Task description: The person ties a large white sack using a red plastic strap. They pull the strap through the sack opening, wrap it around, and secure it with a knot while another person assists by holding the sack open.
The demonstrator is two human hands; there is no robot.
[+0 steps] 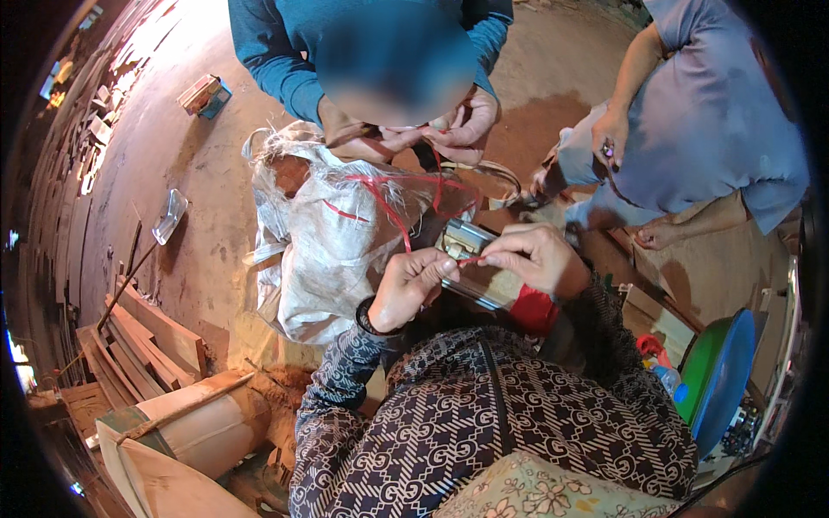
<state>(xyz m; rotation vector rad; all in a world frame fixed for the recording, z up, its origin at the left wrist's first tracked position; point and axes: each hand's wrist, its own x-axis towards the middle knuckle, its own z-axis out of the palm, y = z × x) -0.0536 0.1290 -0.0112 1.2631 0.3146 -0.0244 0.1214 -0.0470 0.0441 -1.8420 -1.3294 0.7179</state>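
In front of my chest, my left hand (413,283) and my right hand (537,257) are closed in pinches, with a short length of red strip (471,260) stretched between the fingertips. Another piece of red strip (395,217) runs up from my left hand over a white woven sack (324,250). Under my hands lies a shiny metal-edged object (469,235), partly hidden. A red cloth (534,312) hangs below my right wrist. Across from me, a person in a blue top (281,60) has both hands (466,129) close together, fingering red strip too.
At the right, a person in pale clothes (699,129) sits close by. Wooden planks (155,337) and a pale cylinder (220,427) stand at my left. Blue and green basins (724,380) lean at my right. A long-handled scoop-like thing (171,216) and a small box (205,95) lie on the floor.
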